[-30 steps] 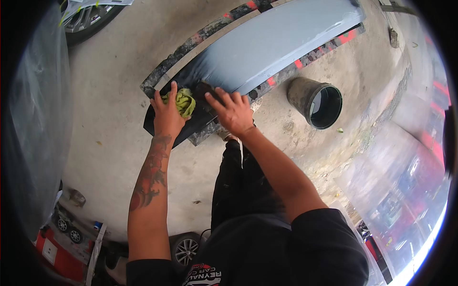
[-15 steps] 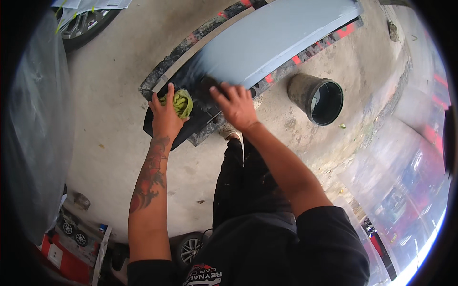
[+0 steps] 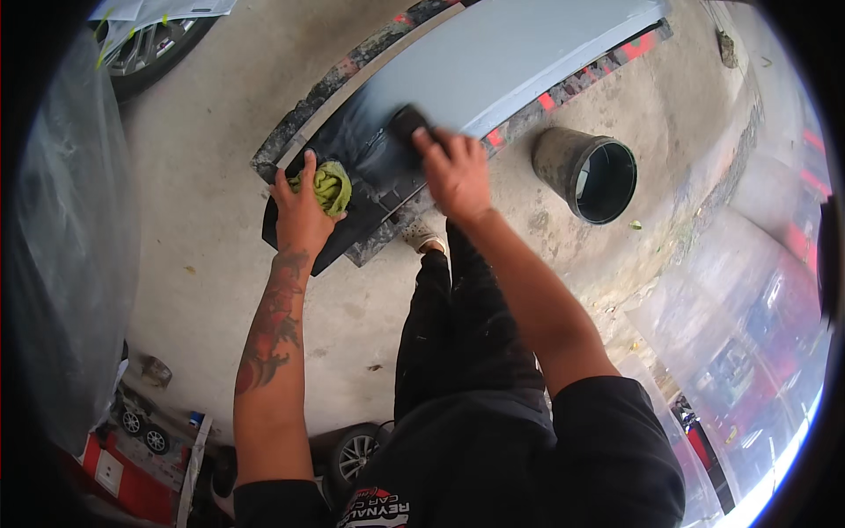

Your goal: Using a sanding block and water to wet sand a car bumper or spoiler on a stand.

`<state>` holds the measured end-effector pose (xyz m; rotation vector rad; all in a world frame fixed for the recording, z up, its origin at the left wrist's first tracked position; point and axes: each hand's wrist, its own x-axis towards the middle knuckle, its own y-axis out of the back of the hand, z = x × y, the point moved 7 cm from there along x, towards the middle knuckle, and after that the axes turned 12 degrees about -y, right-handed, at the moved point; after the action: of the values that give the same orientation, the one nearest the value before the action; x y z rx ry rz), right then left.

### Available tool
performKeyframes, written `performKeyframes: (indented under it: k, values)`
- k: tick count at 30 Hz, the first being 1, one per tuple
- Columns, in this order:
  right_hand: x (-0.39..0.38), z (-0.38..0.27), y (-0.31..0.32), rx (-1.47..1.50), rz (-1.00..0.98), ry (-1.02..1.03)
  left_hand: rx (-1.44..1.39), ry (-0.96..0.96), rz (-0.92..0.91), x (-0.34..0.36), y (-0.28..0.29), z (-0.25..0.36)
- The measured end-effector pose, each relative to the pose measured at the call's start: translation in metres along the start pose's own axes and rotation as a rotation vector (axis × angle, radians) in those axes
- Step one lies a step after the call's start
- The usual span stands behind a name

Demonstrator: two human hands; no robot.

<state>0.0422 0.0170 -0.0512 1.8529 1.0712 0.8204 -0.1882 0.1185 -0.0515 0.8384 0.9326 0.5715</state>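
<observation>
A long grey-blue car body panel (image 3: 528, 62) lies on a paint-stained support above the concrete floor. Its near end is dark and wet. My left hand (image 3: 304, 216) rests on that dark end and clutches a crumpled yellow-green cloth (image 3: 330, 187). My right hand (image 3: 453, 172) presses a small dark sanding block (image 3: 407, 119) flat against the panel, a little further up than the cloth.
A dark bucket (image 3: 590, 174) stands on the floor to the right of the panel. A car wheel (image 3: 150, 48) shows at the top left. Clear plastic sheeting (image 3: 66, 264) hangs on the left. Red tool stands and small wheels (image 3: 141, 427) sit at the lower left.
My right hand has slid up and away along the panel with the block under it. My left hand stays on the cloth at the panel's near end.
</observation>
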Motion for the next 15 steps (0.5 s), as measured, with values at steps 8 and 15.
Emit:
performKeyframes:
  k: [8, 15]
  values:
    - [-0.011, -0.007, -0.006, 0.011, 0.003, -0.197, 0.012, -0.007, -0.012, 0.003, 0.003, 0.007]
    - [0.045, 0.048, 0.026, -0.138, 0.094, -0.105, -0.005, -0.006, -0.001, -0.002, 0.002, -0.001]
